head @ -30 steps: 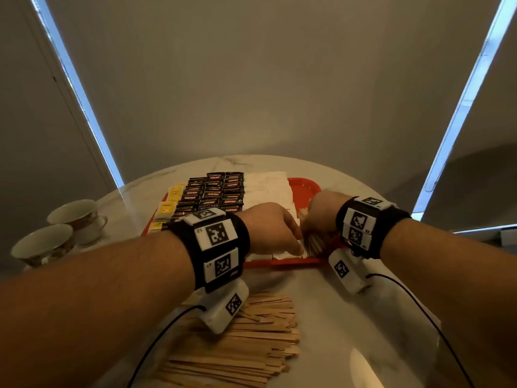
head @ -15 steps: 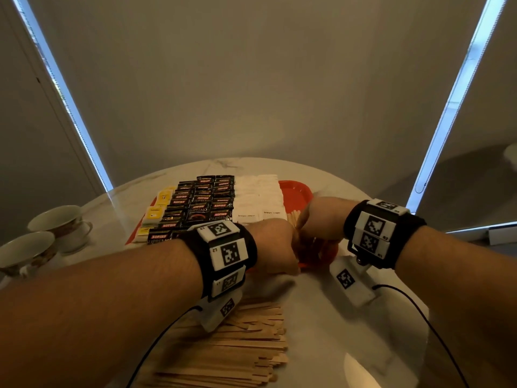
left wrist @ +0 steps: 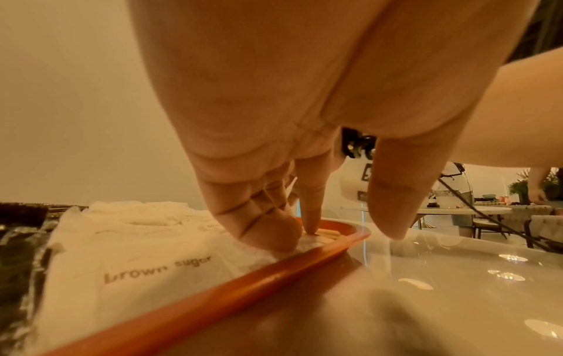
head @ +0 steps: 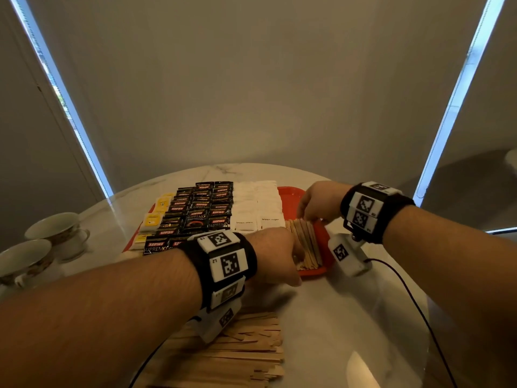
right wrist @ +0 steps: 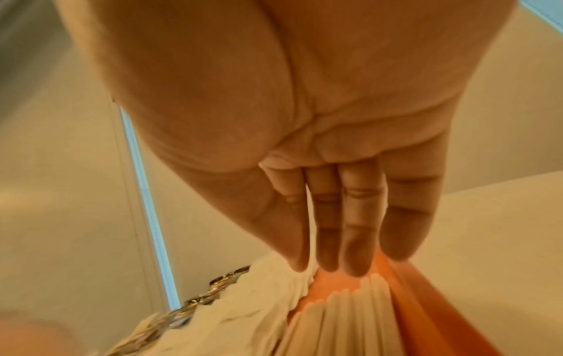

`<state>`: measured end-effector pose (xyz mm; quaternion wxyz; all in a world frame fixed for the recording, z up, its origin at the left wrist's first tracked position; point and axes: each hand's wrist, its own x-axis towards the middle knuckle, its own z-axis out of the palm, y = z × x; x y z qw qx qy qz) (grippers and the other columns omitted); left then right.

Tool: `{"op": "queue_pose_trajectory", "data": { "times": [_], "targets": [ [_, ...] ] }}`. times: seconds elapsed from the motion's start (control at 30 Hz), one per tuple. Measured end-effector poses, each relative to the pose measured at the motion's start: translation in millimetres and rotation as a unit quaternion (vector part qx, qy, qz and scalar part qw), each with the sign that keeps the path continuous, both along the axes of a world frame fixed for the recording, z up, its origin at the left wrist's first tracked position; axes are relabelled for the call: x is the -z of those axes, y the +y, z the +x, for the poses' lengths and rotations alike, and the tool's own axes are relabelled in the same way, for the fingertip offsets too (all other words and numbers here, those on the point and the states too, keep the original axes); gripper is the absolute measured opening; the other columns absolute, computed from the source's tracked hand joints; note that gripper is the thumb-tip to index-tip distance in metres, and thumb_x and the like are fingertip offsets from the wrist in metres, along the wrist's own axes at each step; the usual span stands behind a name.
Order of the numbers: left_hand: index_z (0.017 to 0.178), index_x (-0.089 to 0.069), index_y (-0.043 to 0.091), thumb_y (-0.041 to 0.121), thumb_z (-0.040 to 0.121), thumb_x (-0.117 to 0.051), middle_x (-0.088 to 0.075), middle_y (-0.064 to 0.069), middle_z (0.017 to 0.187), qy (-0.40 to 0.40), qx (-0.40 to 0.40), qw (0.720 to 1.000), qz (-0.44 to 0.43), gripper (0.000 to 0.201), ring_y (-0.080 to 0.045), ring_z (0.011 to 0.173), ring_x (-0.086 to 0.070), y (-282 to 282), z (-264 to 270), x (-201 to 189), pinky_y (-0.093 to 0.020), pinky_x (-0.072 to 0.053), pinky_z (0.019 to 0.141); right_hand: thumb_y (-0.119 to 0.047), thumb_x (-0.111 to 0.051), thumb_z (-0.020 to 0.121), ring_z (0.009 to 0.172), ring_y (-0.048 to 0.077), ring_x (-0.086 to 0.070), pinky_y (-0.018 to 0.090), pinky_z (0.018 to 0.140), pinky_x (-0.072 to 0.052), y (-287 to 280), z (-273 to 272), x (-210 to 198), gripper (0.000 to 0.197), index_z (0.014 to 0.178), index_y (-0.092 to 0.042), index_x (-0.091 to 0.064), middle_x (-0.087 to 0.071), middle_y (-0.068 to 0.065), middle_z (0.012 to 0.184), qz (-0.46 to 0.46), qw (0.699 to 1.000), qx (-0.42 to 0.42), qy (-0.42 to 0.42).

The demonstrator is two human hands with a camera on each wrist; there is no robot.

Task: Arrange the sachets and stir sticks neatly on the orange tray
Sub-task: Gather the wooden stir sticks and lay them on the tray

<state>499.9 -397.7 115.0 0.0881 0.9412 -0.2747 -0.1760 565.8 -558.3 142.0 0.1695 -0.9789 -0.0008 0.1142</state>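
The orange tray (head: 319, 271) holds rows of yellow sachets (head: 156, 217), black coffee sachets (head: 201, 211) and white brown-sugar sachets (head: 257, 208). A flat row of wooden stir sticks (head: 306, 242) lies along its right side. My left hand (head: 279, 253) is at the sticks' near ends. Its straight fingers (left wrist: 268, 231) point down and touch the sticks and the nearest white sachet just inside the tray rim (left wrist: 213, 298), with the thumb apart over the table. My right hand (head: 313, 208) is at the far ends, and its straight fingers (right wrist: 356, 240) touch the stick tips (right wrist: 359, 320).
A loose heap of stir sticks (head: 240, 351) lies on the round marble table (head: 363, 317) under my left forearm. Two teacups (head: 58, 233) stand at the left edge. Wrist-camera cables trail over the table near me.
Both hands were bunched together on a bundle of sticks at the tray's near right corner. Now the sticks lie flat, and the right hand has slid to their far ends.
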Motion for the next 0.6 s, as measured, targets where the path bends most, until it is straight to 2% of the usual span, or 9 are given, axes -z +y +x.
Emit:
{"op": "queue_pose_trajectory", "data": {
  "times": [0.1, 0.2, 0.33, 0.43, 0.53, 0.6],
  "targets": [
    [0.146, -0.058, 0.027, 0.027, 0.095, -0.072, -0.055, 0.002, 0.146, 0.000, 0.004, 1.000, -0.005, 0.053, -0.017, 0.127, -0.055, -0.8, -0.8, -0.4, -0.028, -0.049, 0.100, -0.013, -0.053, 0.100, 0.123, 0.019, -0.059, 0.034, 0.104, -0.049, 7.5, 15.3, 2.9, 0.036, 0.132, -0.023, -0.068, -0.065, -0.003, 0.134, -0.110, 0.992, -0.054, -0.004],
    [0.147, -0.057, 0.028, 0.018, 0.095, -0.071, -0.053, 0.001, 0.149, -0.003, 0.014, 1.000, 0.005, 0.055, -0.019, 0.130, -0.054, -1.5, 0.1, 1.9, -0.031, -0.049, 0.103, -0.016, -0.045, 0.104, 0.131, 0.025, -0.053, 0.037, 0.109, -0.044, 15.7, 27.6, 10.2, 0.041, 0.144, -0.017, -0.057, -0.057, 0.005, 0.146, -0.208, 0.972, -0.105, 0.038],
    [0.148, -0.055, 0.027, 0.019, 0.095, -0.071, -0.052, 0.000, 0.150, -0.002, 0.023, 1.000, 0.018, 0.056, -0.021, 0.133, -0.052, -3.1, 1.1, 4.0, -0.033, -0.047, 0.107, -0.019, -0.045, 0.105, 0.134, 0.027, -0.051, 0.038, 0.111, -0.043, 21.7, 32.7, 11.4, 0.044, 0.148, -0.016, -0.052, -0.054, 0.006, 0.149, -0.223, 0.967, -0.109, 0.060],
    [0.147, -0.056, 0.026, 0.021, 0.095, -0.072, -0.053, 0.000, 0.147, -0.004, 0.021, 1.000, 0.014, 0.055, -0.020, 0.131, -0.053, -3.0, 1.6, 3.3, -0.030, -0.047, 0.104, -0.014, -0.047, 0.104, 0.134, 0.024, -0.052, 0.036, 0.109, -0.042, 18.0, 30.7, 8.0, 0.043, 0.146, -0.021, -0.056, -0.055, 0.000, 0.148, -0.198, 0.970, -0.128, 0.058],
    [0.148, -0.055, 0.024, 0.022, 0.093, -0.074, -0.056, 0.000, 0.145, -0.009, 0.018, 1.000, -0.007, 0.057, -0.018, 0.127, -0.056, -3.4, 2.6, 3.3, -0.027, -0.047, 0.098, -0.024, -0.051, 0.105, 0.129, 0.022, -0.055, 0.035, 0.106, -0.045, 8.0, 30.3, 7.1, 0.038, 0.142, -0.023, -0.059, -0.058, -0.003, 0.144, -0.179, 0.975, -0.128, 0.012],
    [0.149, -0.054, 0.025, 0.023, 0.092, -0.075, -0.056, 0.001, 0.146, -0.014, 0.019, 1.000, -0.010, 0.060, -0.018, 0.128, -0.055, -5.1, 2.3, 3.7, -0.028, -0.047, 0.100, -0.024, -0.053, 0.104, 0.128, 0.020, -0.056, 0.034, 0.105, -0.045, 2.4, 30.1, 8.3, 0.037, 0.140, -0.024, -0.061, -0.059, -0.002, 0.144, -0.157, 0.981, -0.116, -0.013]
  ]
}}
